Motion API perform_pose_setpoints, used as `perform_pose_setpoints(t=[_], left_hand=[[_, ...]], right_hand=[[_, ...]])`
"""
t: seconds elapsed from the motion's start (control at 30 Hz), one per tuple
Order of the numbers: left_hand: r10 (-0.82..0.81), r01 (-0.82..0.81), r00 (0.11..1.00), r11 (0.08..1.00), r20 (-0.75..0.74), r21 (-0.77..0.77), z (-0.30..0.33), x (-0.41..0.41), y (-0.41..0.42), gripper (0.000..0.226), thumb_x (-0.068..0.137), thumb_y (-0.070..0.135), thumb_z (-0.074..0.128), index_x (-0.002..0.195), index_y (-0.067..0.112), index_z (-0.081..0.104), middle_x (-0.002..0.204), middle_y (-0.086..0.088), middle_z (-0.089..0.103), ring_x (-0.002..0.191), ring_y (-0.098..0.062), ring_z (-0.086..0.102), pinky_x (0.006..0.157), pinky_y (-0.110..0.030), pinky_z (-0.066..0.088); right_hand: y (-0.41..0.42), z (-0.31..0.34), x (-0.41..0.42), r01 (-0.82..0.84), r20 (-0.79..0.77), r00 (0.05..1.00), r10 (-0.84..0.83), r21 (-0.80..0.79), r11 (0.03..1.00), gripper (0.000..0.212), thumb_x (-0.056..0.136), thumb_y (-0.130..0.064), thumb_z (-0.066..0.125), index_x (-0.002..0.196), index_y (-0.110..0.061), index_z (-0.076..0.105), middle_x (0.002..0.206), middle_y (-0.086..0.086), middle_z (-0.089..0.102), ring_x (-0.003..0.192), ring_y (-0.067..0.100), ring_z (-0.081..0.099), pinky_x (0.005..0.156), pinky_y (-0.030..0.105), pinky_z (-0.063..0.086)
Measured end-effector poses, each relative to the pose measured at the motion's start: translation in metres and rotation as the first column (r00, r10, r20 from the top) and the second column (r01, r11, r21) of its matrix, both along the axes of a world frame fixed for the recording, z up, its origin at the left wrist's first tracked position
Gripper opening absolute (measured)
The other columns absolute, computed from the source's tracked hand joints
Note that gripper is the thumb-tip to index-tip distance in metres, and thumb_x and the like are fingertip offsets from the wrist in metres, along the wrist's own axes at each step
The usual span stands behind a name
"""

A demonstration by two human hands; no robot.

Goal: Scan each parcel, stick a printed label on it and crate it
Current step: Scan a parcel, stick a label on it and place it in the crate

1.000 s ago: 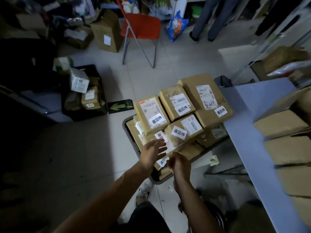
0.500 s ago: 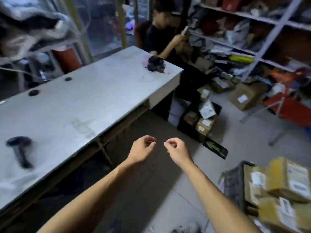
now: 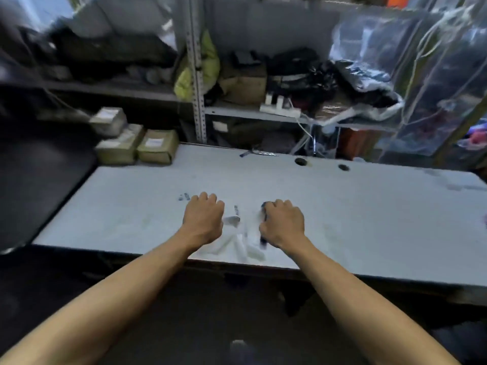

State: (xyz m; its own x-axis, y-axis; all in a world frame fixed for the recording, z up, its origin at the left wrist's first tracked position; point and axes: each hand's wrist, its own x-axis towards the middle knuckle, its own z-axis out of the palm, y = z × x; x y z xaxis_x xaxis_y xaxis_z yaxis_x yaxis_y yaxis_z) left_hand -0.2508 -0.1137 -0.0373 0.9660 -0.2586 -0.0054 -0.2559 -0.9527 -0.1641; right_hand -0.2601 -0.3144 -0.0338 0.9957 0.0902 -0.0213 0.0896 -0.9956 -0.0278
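The right hand (image 3: 283, 223) has a closed grip on a dark scanner (image 3: 263, 227); left hand (image 3: 203, 217) is fisted beside white labels (image 3: 238, 246)

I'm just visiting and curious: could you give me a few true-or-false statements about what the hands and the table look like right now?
1. Both hands are over the pale table. True.
2. The right hand grips a dark object. True; what it is, blur hides.
3. The left hand holds a cardboard parcel. False: no parcel is in it; its fingers are curled over the tabletop.
4. Brown parcels sit beyond the table's far left corner. True.
5. White label strips lie at the table's far edge. False: they lie at the near edge, between the hands.
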Motion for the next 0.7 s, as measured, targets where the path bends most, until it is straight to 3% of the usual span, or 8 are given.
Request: perform_pose_setpoints(t=[0.27, 0.53, 0.7], left_hand=[[0.257, -0.254, 0.966, 0.963, -0.015, 0.086, -0.008, 0.068, 0.144, 0.028, 0.094, 0.032, 0.049, 0.115, 0.015, 0.058, 0.119, -0.007, 0.057, 0.112, -0.029, 0.052, 0.087, -0.037, 0.039], [0.372, -0.369, 0.924, 0.928, -0.086, 0.051, -0.017, 0.189, 0.230, 0.022, 0.093, 0.028, 0.047, 0.107, 0.015, 0.058, 0.114, -0.005, 0.058, 0.106, -0.026, 0.052, 0.087, -0.036, 0.040], [0.458, -0.458, 0.884, 0.889, -0.092, 0.017, -0.018, 0.258, 0.294, 0.026, 0.093, 0.028, 0.045, 0.113, 0.017, 0.059, 0.119, -0.005, 0.058, 0.111, -0.026, 0.051, 0.092, -0.036, 0.041]], right_hand=[[0.140, -0.020, 0.118, -0.277, -0.061, 0.959, 0.278, 0.014, 0.961, 0.043, 0.092, -0.031, 0.052, 0.132, -0.014, 0.052, 0.130, 0.008, 0.056, 0.120, 0.031, 0.048, 0.092, 0.038, 0.040], [0.232, -0.041, 0.249, -0.316, -0.116, 0.940, 0.320, 0.052, 0.947, 0.031, 0.087, -0.023, 0.051, 0.115, -0.012, 0.057, 0.118, 0.006, 0.060, 0.110, 0.029, 0.051, 0.083, 0.035, 0.037], [0.303, -0.040, 0.336, -0.380, -0.094, 0.919, 0.384, 0.055, 0.923, 0.036, 0.088, -0.026, 0.050, 0.120, -0.013, 0.059, 0.118, 0.007, 0.060, 0.111, 0.029, 0.052, 0.089, 0.037, 0.041]])
